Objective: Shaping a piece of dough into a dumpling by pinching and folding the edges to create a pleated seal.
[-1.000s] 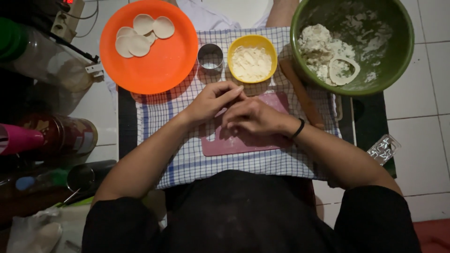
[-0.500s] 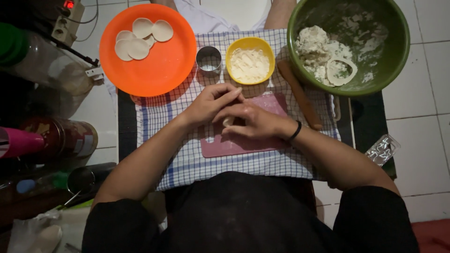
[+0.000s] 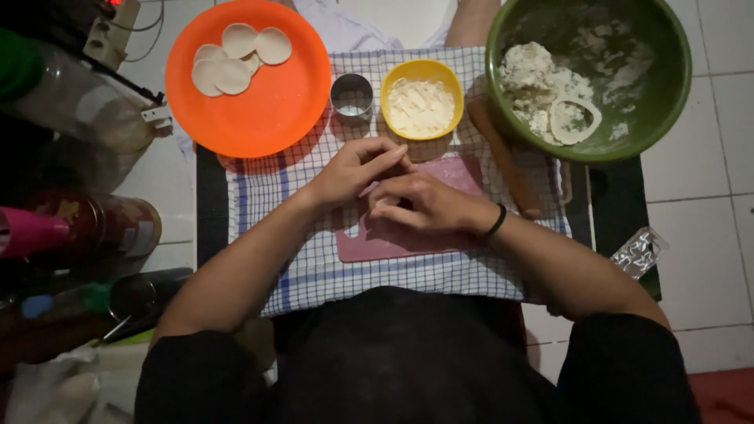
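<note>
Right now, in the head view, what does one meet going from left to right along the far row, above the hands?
Orange plate with dough discs → metal ring cutter → yellow bowl → rolling pin → green bowl holding dough scraps.

Both hands meet over a pink cutting board [image 3: 408, 239] lying on a blue-checked cloth [image 3: 314, 275]: the left hand [image 3: 353, 169] and right hand [image 3: 428, 206] touch at the fingertips, pinching something small and pale that the fingers mostly hide. Beyond them stand a metal ring cutter [image 3: 352, 96], a yellow bowl [image 3: 422, 98] of flour, an orange plate [image 3: 247, 78] with dough rounds [image 3: 236, 64], a rolling pin [image 3: 504, 161] and a green bowl [image 3: 589, 78] with dough scraps
</note>
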